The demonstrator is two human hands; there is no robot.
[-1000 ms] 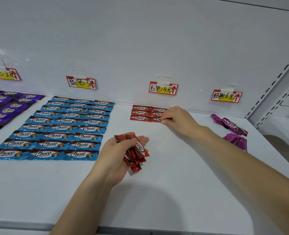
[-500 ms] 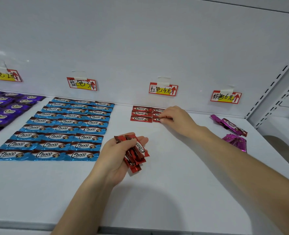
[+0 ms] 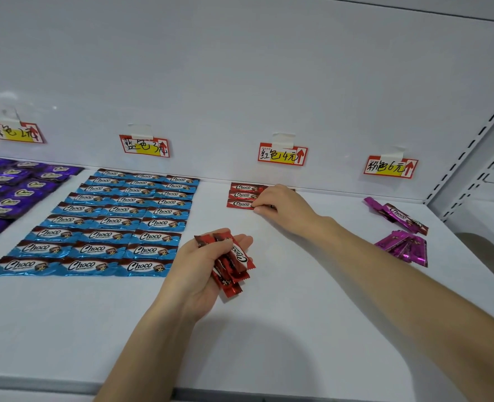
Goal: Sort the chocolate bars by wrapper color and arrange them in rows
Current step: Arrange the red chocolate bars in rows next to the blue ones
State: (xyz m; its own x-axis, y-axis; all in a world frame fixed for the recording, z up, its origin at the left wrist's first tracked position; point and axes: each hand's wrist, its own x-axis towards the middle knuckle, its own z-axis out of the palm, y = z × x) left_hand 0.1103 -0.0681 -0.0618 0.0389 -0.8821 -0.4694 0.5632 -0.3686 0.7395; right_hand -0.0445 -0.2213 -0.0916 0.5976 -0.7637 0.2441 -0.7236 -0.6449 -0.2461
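Shop: price tags (image 3: 282, 155) above shelf (image 3: 298, 329)

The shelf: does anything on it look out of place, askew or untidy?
Yes. The pink bars at the right lie in two loose heaps, tilted and overlapping, while the blue bars lie flat in tidy rows. Nothing looks spilled or damaged.

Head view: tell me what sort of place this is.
Most likely a shop shelf, or a mock-up of one. Handwritten price tags are taped along the white back panel, a slotted upright stands at the right, and blue chocolate bars lie in rows on the shelf beneath their tag.
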